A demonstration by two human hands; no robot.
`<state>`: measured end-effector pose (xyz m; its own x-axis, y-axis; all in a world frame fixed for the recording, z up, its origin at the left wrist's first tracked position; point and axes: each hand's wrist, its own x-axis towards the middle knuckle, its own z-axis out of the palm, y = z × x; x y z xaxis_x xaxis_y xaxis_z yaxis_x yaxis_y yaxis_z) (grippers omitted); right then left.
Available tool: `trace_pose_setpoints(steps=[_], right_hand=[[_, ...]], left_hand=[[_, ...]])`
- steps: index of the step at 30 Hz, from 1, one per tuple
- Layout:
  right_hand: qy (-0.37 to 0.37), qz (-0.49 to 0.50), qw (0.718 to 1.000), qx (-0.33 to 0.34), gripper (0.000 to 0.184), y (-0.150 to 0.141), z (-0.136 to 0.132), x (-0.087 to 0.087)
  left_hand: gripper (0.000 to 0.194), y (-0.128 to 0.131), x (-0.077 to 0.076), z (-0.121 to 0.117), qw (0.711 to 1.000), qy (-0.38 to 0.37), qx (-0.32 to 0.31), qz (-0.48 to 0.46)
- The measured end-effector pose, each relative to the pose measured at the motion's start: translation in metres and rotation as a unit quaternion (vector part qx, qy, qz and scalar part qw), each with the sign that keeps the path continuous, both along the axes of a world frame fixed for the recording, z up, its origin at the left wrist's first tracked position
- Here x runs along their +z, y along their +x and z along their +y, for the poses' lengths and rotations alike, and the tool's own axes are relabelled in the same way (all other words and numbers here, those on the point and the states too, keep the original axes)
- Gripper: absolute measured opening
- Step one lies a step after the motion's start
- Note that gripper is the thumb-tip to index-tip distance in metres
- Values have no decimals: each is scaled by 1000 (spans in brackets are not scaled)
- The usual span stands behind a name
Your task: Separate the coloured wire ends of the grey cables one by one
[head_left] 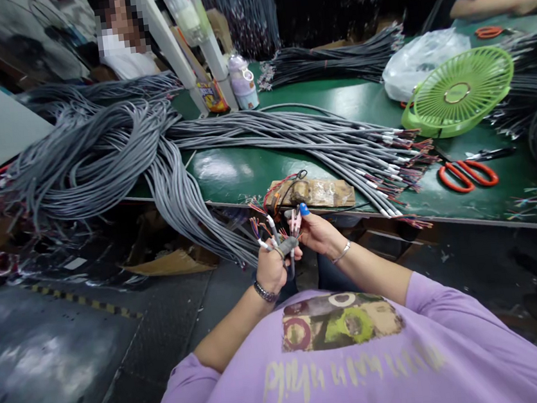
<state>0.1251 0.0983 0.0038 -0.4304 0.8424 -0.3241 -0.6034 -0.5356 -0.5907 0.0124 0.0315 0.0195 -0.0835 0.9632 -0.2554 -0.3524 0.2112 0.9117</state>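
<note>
My left hand (271, 267) is a closed fist around a few grey cable ends (272, 234) whose coloured inner wires stick up above the knuckles. My right hand (318, 231), one finger capped in blue, pinches a small tool or wire tips (295, 221) right beside the left hand. Both hands hover just below the front edge of the green table (245, 168). A large bundle of grey cables (158, 169) droops off the table edge toward my left hand. Above my hands, a brown taped block (318, 192) lies on the table edge with red and black wires on it.
Stripped cable ends (389, 155) fan out on the table. Orange-handled scissors (466, 174) and a green fan (460, 92) lie at the right. A white plastic bag (420, 61), a small bottle (242, 81) and more cable bundles sit farther back. Other people sit at top left and top right.
</note>
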Motion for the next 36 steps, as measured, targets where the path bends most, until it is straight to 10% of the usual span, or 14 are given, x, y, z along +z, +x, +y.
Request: trace_pose_setpoints(steps=[11, 36], right_hand=[[-18, 18, 997, 73, 47, 13, -6, 0], [-54, -3, 999, 7, 28, 6, -7, 5]], left_hand=[[23, -4, 0, -12, 1000, 19, 2, 18], [22, 4, -5, -4, 998, 14, 60, 25]])
